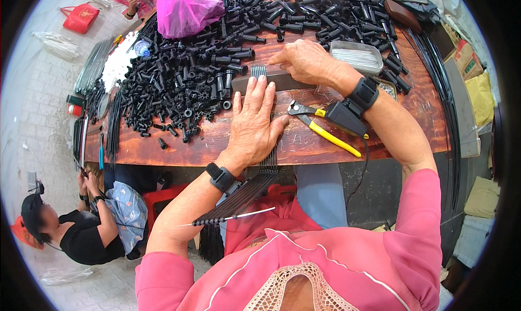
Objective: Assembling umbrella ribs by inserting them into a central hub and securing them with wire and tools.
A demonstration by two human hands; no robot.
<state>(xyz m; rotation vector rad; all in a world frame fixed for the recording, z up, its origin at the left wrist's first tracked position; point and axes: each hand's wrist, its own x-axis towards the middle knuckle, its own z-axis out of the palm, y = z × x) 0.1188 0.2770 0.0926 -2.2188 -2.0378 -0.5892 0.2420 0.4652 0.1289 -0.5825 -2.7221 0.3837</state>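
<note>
My left hand [251,118] lies flat with fingers stretched, pressing a row of thin metal rods [258,70] against a dark brown bar [293,82]. Past the table edge, black slender ribs [239,197] in a fanned bundle hang over my lap, under my left wrist. Beyond the bar, my right hand [309,64] is closed with its index finger toward the rod tips; whatever sits between finger and thumb is too small to make out. End-cutting pliers [325,129] with yellow handles lie below my right hand, beside a black corded box [347,119] near my right wrist.
Black plastic tubular parts [179,83] pile up left and behind. A clear tray [356,49] holds thin metal pins. A pink bag [187,10] stands at the back. Long black rods [442,110] lie along the right edge. A seated person [89,219] works at the left.
</note>
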